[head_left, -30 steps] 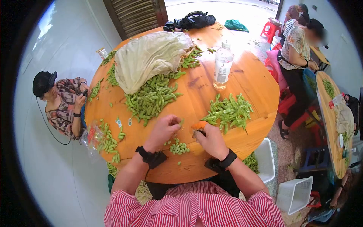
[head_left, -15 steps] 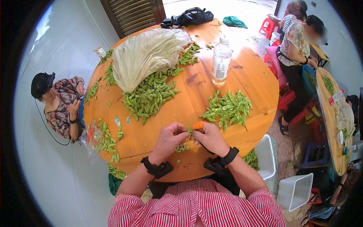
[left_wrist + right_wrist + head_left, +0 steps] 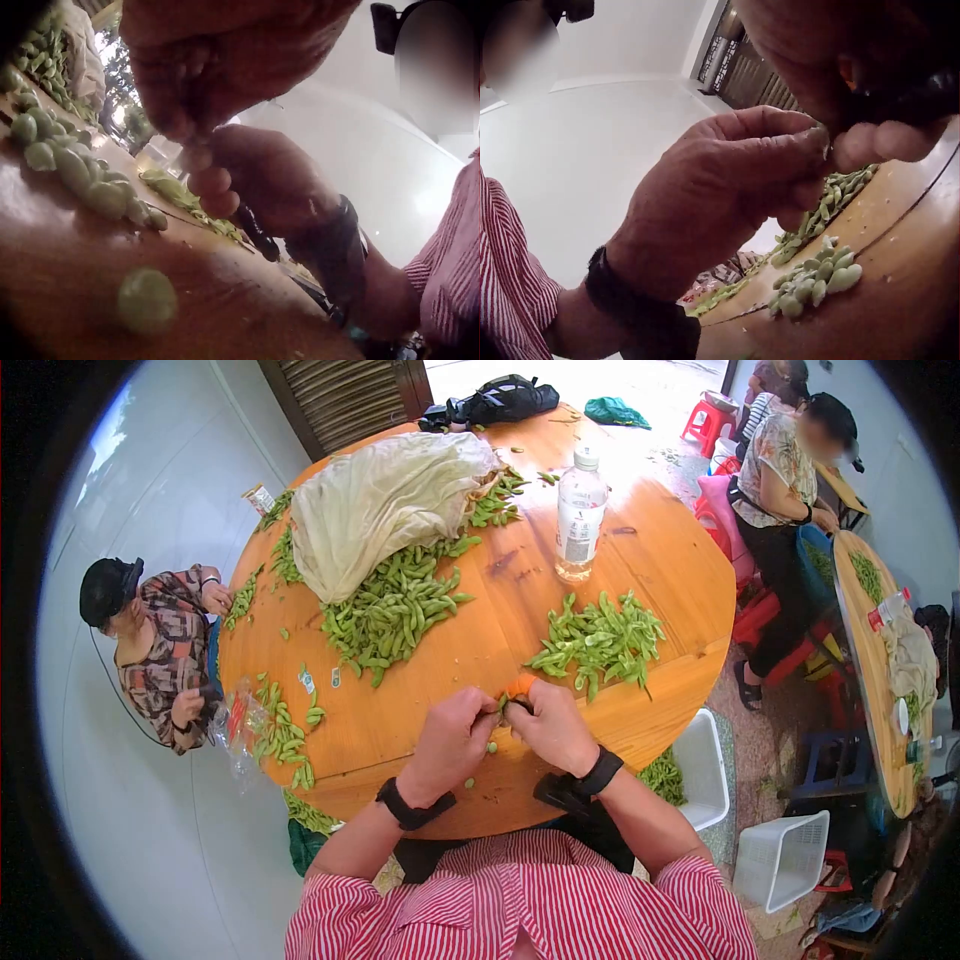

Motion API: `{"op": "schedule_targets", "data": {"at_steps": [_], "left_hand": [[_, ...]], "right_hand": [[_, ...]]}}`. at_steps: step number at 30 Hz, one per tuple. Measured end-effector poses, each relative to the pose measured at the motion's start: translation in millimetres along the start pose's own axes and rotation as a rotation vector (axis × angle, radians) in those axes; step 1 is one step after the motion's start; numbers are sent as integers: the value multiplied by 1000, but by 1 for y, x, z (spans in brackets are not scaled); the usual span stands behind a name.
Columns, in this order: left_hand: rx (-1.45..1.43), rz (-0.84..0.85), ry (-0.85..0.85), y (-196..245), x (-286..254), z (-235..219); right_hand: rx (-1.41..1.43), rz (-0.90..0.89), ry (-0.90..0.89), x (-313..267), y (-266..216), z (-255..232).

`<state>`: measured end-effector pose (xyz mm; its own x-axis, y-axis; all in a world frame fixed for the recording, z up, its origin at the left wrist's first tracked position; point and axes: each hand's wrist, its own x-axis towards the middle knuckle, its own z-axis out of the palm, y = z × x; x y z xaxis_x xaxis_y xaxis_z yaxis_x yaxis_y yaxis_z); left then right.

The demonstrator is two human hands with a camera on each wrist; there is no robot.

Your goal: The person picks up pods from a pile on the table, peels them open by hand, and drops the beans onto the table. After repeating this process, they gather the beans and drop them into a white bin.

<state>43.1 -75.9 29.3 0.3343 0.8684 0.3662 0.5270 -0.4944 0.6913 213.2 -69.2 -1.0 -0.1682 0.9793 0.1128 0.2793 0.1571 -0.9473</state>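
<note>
1. The small green soybean pod (image 3: 500, 704) is now pinched between the fingertips of both hands, just above the near edge of the round orange-brown wooden worktop (image 3: 660, 575). A second ago the hands were apart, and the left hand hovered over the shelled beans.
2. The left hand (image 3: 452, 743) has come in from the left. Its curled fingers and thumb now meet the right hand over the pod.
3. The right hand (image 3: 553, 726) is closed too. It grips a small tool with an orange tip (image 3: 521, 685) and a dark handle (image 3: 255, 229) while its fingertips press on the pod.
4. The little heap of pale green shelled beans (image 3: 815, 280) lies on the worktop right under the hands. One loose bean (image 3: 146, 298) lies apart from it.
5. Judging by this, one pod is being opened, with its beans likely to drop onto that heap.
6. The spread of green pods (image 3: 600, 642) beyond the right hand has kept its place.
</note>
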Motion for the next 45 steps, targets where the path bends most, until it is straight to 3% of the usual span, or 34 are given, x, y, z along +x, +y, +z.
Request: {"op": "schedule_targets", "data": {"at_steps": [4, 6, 11, 13, 15, 16, 18, 28, 30, 31, 33, 37, 39, 40, 42, 45], "left_hand": [[-152, -183, -81, -4, -3, -5], [-573, -540, -232, -11, -2, -11], [-829, -650, -278, -15, 3, -17], [-850, -673, -273, -14, 2, -16], [-413, -432, -211, -9, 0, -11], [-413, -435, -208, -4, 1, -12], [51, -22, -163, 5, 3, -17], [124, 130, -83, -7, -4, -11], [-265, -339, -232, -10, -6, -13], [-265, -340, -232, -11, -4, -17], [-783, -609, -357, -13, 1, -24], [-913, -646, -365, -17, 1, -23], [-457, -431, -203, -6, 0, -18], [-458, -433, -202, -5, 0, -18], [79, 123, -120, -4, 0, -20], [186, 184, -100, -6, -2, -17]], "right_hand": [[-105, -99, -6, -2, -15, -6], [-116, -98, -20, -2, -12, -6], [10, -104, -55, 2, 0, -4], [172, 49, -140, 2, -5, -8], [194, 96, -154, 1, -4, -9], [216, 145, -171, 1, -3, -9], [225, 137, -183, 0, -4, -7], [144, 123, -219, 0, -5, -11], [250, 176, -259, -1, -9, -14], [357, 228, -299, -2, -10, -15], [469, 278, -339, -2, -11, -16], [599, 345, -371, 2, -14, -16], [608, 347, -364, 2, -14, -16], [617, 350, -360, 2, -14, -16], [603, 337, -353, 1, -13, -13], [568, 308, -315, 0, -8, -6]]}}
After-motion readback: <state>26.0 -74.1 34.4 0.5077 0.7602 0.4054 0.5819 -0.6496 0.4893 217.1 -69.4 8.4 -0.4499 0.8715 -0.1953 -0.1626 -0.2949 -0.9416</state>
